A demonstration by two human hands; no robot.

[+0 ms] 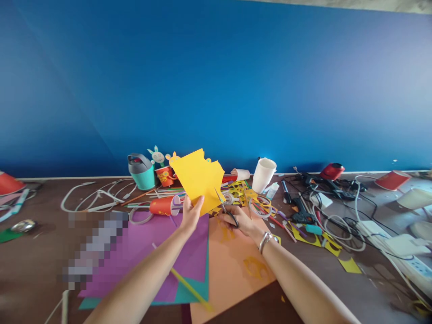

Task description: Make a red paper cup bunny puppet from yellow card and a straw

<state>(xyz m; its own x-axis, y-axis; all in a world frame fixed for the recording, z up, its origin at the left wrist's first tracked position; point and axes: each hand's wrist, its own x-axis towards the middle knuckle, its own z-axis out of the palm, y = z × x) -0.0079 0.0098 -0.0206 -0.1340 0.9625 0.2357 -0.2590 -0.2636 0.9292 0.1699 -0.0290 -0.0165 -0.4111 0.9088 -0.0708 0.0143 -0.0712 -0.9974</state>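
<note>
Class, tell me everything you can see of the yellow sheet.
The yellow sheet looks like plain, smooth paper or thin card. Its left edge is fairly straight, while its upper right edge is irregular, with cut-looking notches. It is held up, tilted, over the table. The left hand grips it low on its left side. Scissors in the right hand meet its lower right edge.

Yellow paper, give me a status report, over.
Left hand pinching yellow paper aloft. Right hand holding scissors, blades at paper's lower right edge. Nearby: red paper cup on its side.
</note>
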